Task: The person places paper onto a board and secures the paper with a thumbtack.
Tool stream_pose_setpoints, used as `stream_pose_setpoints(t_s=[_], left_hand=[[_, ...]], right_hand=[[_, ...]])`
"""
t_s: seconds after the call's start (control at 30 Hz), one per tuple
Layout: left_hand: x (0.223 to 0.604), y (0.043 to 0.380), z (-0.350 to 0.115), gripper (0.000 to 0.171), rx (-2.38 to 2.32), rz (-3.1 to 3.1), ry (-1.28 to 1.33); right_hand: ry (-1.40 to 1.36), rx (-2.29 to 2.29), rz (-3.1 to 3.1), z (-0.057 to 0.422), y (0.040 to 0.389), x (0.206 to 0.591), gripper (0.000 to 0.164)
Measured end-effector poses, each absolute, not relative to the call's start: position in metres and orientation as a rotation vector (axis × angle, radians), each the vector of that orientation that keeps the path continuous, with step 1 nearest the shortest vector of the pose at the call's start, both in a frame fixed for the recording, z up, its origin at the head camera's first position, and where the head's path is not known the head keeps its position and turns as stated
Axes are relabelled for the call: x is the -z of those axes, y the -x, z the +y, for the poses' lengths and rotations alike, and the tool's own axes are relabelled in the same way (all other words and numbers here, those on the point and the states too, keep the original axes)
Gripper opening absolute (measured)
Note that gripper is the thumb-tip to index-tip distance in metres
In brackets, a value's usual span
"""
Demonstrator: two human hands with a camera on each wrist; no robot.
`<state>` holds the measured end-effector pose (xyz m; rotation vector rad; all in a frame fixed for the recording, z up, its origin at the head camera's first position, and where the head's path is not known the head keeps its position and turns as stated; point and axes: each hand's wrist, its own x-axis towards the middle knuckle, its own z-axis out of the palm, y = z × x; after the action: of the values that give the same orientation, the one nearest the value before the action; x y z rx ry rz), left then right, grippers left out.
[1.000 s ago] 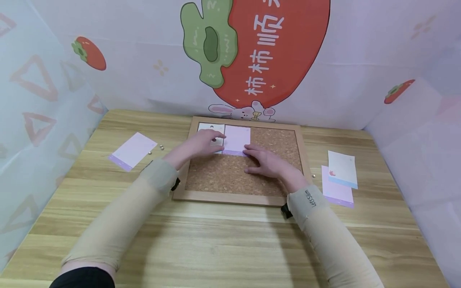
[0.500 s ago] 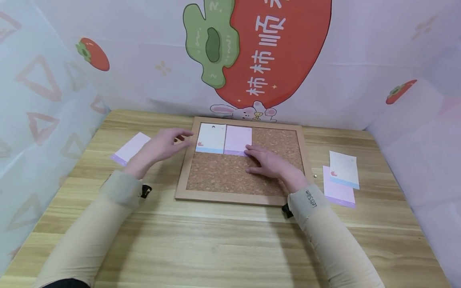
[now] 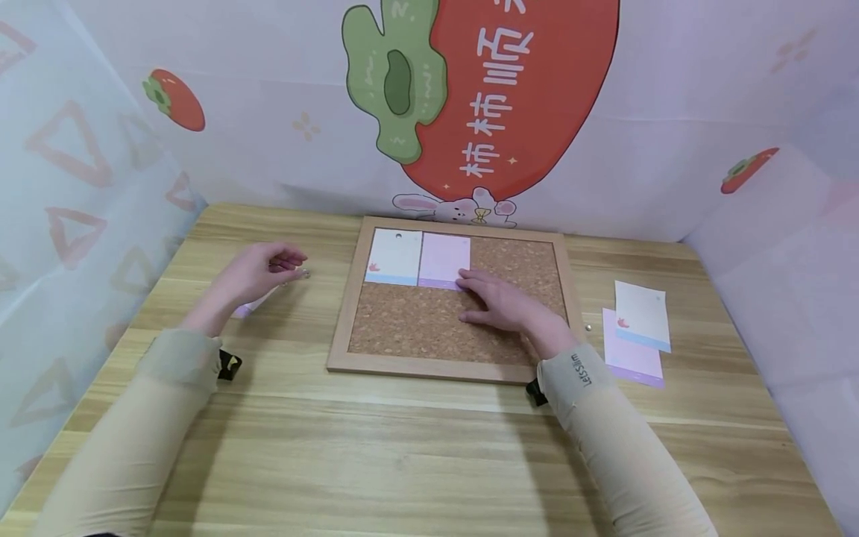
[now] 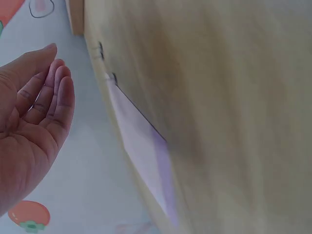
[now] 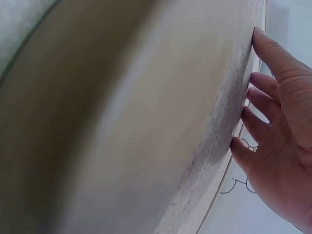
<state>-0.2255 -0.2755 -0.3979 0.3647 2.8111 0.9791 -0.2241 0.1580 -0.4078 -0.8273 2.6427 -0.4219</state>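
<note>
A wood-framed cork board [image 3: 403, 321] lies on the table. Along its upper left, a white card with a blue lower edge [image 3: 394, 259] and a pink card with a purple lower edge [image 3: 444, 257] lie side by side. A small dark pin head [image 3: 399, 236] shows on the white card's top. My right hand [image 3: 502, 300] rests on the board, fingertips at the pink card's lower right corner. Left of the board, my left hand [image 3: 251, 274] hovers with loosely bent fingers, holding nothing visible. Below it are small pins [image 3: 306, 274] and a partly hidden pink card [image 4: 141, 146].
Right of the board, another white card [image 3: 642, 309] overlaps a pink-purple card [image 3: 631, 362]. A single small pin [image 3: 588, 327] lies near the frame's right edge. Printed cloth [image 3: 282, 134] stands behind the wooden table [image 3: 396, 447] and at both sides.
My left hand has left the white card on the board and moved left, over the loose pins and pink card, uncovering the white card. The right hand has stayed in place.
</note>
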Motion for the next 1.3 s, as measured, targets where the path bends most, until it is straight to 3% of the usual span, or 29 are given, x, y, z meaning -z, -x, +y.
stream_pose_setpoints(t_s=[0.57, 0.93, 1.3], left_hand=[[0.410, 0.225, -0.302, 0.026, -0.718, 2.843, -0.300], [0.412, 0.232, -0.304, 0.011, -0.652, 2.848, -0.319], [0.410, 0.232, -0.302, 0.013, -0.623, 2.845, -0.303]], right_hand=[[0.851, 0.425, 2.648, 0.159, 0.224, 0.409, 0.068], [0.857, 0.420, 2.655, 0.160, 0.225, 0.412, 0.068], [0.852, 0.416, 2.653, 0.161, 0.225, 0.413, 0.068]])
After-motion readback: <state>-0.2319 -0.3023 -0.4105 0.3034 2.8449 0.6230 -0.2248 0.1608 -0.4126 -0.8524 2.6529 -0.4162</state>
